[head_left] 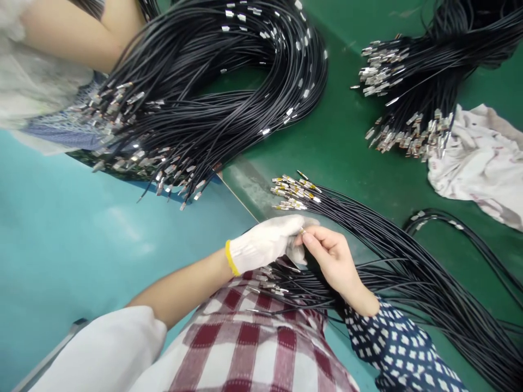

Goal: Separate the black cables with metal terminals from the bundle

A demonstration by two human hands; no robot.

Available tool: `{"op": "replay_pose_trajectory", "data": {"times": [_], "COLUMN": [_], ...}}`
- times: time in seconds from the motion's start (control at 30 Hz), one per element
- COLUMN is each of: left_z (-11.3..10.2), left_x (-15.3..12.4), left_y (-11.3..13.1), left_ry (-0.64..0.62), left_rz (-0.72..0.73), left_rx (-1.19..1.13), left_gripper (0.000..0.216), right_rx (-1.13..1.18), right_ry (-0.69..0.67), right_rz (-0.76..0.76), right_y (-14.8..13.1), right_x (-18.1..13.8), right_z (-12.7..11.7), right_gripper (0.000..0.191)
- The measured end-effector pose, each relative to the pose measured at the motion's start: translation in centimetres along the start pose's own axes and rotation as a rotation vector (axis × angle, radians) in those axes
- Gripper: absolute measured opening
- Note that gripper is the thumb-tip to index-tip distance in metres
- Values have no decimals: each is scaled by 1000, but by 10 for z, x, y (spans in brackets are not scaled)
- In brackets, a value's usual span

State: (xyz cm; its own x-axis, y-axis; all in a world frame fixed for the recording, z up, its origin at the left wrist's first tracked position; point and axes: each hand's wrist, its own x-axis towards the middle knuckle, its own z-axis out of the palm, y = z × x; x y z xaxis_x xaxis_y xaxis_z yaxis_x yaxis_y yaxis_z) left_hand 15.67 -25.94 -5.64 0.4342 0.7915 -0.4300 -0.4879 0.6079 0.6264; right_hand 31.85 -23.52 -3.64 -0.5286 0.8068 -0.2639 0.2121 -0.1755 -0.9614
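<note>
My left hand (269,239), in a white glove with a yellow cuff, meets my bare right hand (329,253) at the table edge. Between my right thumb and forefinger is a small metal-tipped cable end (302,231). The gloved fingers curl closed beside it; what lies in them is hidden. Just beyond my hands rests a bundle of black cables (359,218) with silver and yellowish ends (294,191). Nearer my body, below both hands, lies another group of cables with silver connectors (273,283), partly over a red-and-white checked apron (245,348).
At upper left a big coil of black cables (245,106) overhangs the green table (343,141), with another person's arm (77,32) beside it. Upper right holds more bundled cables (437,60) and a crumpled white cloth (482,163). A thin cable loop (457,223) lies at right.
</note>
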Motion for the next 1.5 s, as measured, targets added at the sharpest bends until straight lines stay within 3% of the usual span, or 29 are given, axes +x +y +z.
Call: {"op": "replay_pose_trajectory", "data": {"times": [0.13,0.3,0.43,0.63,1.2,1.5], "left_z": [-4,-12,-10,-2,4,0], "left_x": [6,13,14,19,17,19], "left_y": [-11,-23,-24,-20,-22,-22], "left_ry": [-44,-202,-138,-223,-14,-108], "left_rz": [10,-176,-178,-293,-317,-248], "left_rx": [-69,-240,-407,-469,-658,-600], "left_gripper": [39,50,42,52,44,46], "right_rx": [33,78,122,274,295,262], "right_ry": [34,41,-4,-51,29,-12], "right_rz": [-2,31,45,126,158,138], "right_y": [6,14,16,16,17,15], "right_x": [-1,0,2,3,-1,2], "right_z": [0,-2,-2,0,10,8], "right_gripper": [41,36,36,34,34,34]}}
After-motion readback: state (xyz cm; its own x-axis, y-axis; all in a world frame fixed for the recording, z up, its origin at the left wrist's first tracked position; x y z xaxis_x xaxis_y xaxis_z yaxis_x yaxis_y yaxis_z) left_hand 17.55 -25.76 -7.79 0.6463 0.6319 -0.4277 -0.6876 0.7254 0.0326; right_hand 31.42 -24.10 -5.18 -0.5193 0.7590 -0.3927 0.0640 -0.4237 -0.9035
